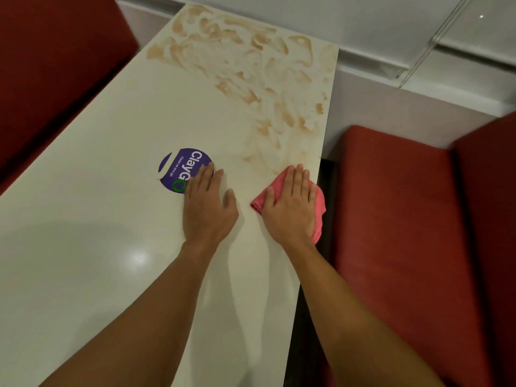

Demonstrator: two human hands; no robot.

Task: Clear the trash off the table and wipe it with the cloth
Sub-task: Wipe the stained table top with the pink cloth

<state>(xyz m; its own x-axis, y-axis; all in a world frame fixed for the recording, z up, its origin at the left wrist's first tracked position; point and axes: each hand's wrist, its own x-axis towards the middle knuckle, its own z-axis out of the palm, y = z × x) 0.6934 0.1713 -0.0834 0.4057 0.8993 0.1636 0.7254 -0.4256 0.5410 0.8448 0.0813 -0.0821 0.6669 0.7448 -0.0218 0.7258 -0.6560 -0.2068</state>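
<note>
Counted: one table [111,163], one pink cloth [319,213], one round purple sticker [178,169] marked "ClayGo", two red padded benches, left [55,65] and right [391,205], and two bare hands. Cream and glossy over the near half of the tabletop, with a patch of lamp glare; smeared with many brownish streaks [251,65] across the far half and down along the right edge. Past the far end, a pale wall [391,37] with a ledge. At the table's right edge, touching the nearest streaks, the cloth, bunched, one fold past the rim, pressed under the right hand [290,210]: palm down, fingers straight and together, not curled round it. Just beside it but apart, the left hand [208,208], laid flat and open on the bare top, fingertips overlapping the sticker's near rim.
</note>
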